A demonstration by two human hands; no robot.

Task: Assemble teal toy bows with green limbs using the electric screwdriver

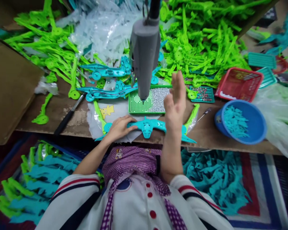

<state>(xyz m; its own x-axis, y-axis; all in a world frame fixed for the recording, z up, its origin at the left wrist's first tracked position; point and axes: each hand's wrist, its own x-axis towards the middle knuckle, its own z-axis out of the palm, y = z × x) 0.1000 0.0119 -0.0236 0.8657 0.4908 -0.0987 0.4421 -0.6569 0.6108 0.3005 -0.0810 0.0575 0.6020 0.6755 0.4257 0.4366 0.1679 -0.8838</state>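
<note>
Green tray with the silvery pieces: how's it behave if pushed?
The green tray looks low and flat, so it would probably slide rather than tip. The silvery pieces bunch toward its right side and look metallic, so that end may feel heavier. They appear loose, so a sharp push would likely shift them.

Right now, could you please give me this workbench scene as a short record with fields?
Left hand: resting on the turquoise, bow-shaped plastic part
Right hand: raised, fingers upward, slightly blurred; no held thing visible
Overhead: tapered grey driver tool, tip pointing down
Beyond the part: green perforated plastic tray, small silvery pieces toward its right side
Far right: round blue plastic bucket, containing small turquoise pieces
Back: heaped lime-green plastic parts
</note>
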